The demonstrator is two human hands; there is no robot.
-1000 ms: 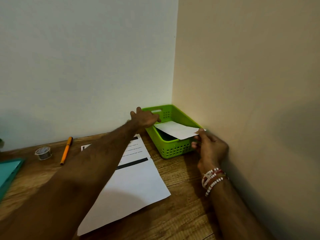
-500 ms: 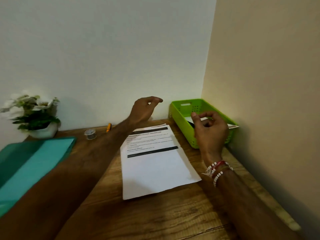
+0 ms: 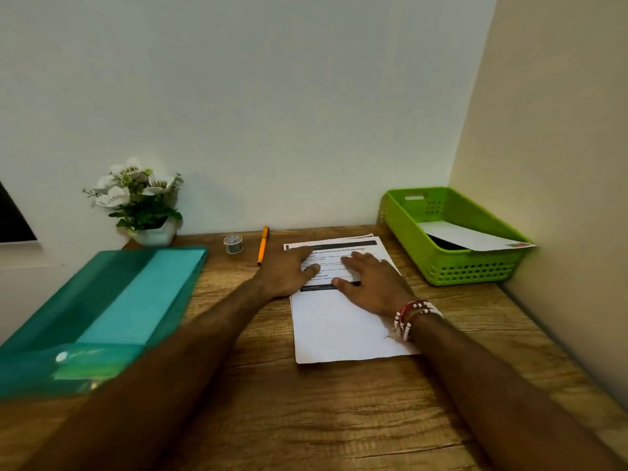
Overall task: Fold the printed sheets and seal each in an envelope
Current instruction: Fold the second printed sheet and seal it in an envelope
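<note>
- The printed sheets [image 3: 343,328] lie in a small stack flat on the wooden table [image 3: 339,419], text end away from the person. A second sheet's edge peeks out at the far end.
- The left hand [image 3: 289,270] rests on the sheets' far left corner, fingers straight and holding nothing.
- The right hand [image 3: 370,283] lies flat on the sheets' right half, fingers spread, gripping nothing.
- Right of the sheets stands a green basket [image 3: 475,270], and a white envelope [image 3: 472,237] leans across its near rim.
- Just left of the sheets lies an orange pen [image 3: 262,245]. A tape roll [image 3: 233,244] is beyond it, a teal folder [image 3: 102,311] is further left, and a potted flower [image 3: 142,202] stands behind the folder.
- Risks, as I judge them:
  - The stack is not squared, so lifting an edge may bring two sheets up together.
  - Flat palms on smooth paper can skid it across the wood and skew the crease.
  - A crooked or too-wide fold may not fit an envelope.
</note>
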